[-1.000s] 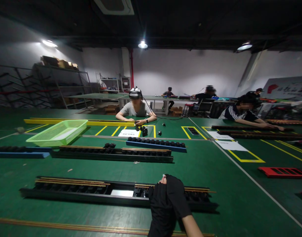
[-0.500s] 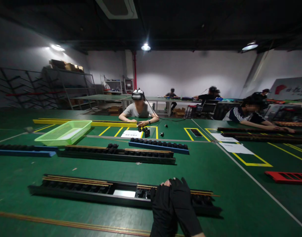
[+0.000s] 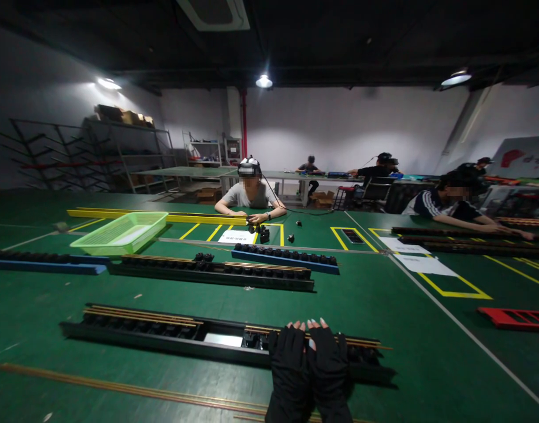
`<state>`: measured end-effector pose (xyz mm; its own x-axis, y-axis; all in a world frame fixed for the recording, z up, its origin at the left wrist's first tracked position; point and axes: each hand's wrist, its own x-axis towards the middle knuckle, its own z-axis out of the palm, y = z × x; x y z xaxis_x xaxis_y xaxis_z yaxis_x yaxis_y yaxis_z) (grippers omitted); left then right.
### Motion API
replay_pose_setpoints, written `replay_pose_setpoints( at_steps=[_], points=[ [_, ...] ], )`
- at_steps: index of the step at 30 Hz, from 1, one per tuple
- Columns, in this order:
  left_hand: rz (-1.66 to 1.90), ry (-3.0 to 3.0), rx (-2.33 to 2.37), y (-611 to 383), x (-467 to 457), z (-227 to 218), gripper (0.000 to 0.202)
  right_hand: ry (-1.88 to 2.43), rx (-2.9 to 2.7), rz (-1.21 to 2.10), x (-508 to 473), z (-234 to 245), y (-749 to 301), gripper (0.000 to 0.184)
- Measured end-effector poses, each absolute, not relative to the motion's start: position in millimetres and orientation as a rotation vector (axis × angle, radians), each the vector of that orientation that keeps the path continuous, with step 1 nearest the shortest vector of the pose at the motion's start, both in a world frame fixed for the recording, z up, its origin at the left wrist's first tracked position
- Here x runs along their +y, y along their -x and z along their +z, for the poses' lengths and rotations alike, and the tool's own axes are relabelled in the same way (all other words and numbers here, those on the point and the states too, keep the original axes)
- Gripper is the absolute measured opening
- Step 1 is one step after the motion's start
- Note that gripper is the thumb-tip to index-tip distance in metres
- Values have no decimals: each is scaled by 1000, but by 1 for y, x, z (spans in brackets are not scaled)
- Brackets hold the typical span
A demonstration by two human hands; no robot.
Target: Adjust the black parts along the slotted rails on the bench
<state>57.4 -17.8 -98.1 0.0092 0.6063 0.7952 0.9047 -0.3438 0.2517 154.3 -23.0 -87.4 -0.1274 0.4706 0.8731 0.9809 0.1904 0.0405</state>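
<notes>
- Our left hand [image 3: 288, 367] and our right hand [image 3: 328, 367], both in black fingerless gloves, sit side by side at the near edge of the view, palms down and touching each other.
- Both hands look open: the fingers point toward the far side with their bare tips showing, and neither closes around anything. We cannot tell whether they press on what lies beneath them.
- Directly under the hands lies a long black rail [image 3: 163, 333] on the green work surface [image 3: 40, 364]. Its long axis runs left to right across our view, angling slightly toward us at its right end.
- Thin brass strips [image 3: 335, 339] lie along the rail, and the right-hand run passes just under our fingertips.
- Most of the rail extends to the left of the hands. Our right hand is nearer its right end, while our left hand is nearer the white insert [image 3: 216, 339] in its middle.
- A loose brass rod [image 3: 119, 392] lies on the near side of the rail, well to the left of our hands.
- Farther away are a second black rail [image 3: 211, 275], a blue rail [image 3: 284, 262] and a green plastic basket [image 3: 119, 232].
- At the far side, a seated person [image 3: 250, 195] has both forearms at a yellow bar [image 3: 203, 218].
</notes>
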Motion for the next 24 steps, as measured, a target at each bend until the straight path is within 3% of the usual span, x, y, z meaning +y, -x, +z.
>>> replay_pose_setpoints(
  at_steps=[4, 8, 12, 18, 22, 24],
  points=[
    [-1338, 1891, -1464, -47, -13, -102, 31, 1330, -1703, -902, -23, -83, -154, 33],
    [-1194, 2096, -1437, -36, -10, -94, 33, 1330, -1696, -895, -23, -84, -154, 32],
    [-995, 2185, -1505, -23, 0, -67, 29, 1327, -1658, -861, -22, -86, -153, 30],
    [-892, 2103, -1601, -29, 24, -26, 41, 1300, -1615, -835, -22, -84, -150, 30],
    [-556, 2394, -1720, -37, 24, -17, 34, 1330, -1634, -793, -24, -84, -149, 32],
    [-428, 2506, -1707, -38, 19, -15, 41, 1342, -1635, -785, -25, -84, -149, 32]
  ],
)
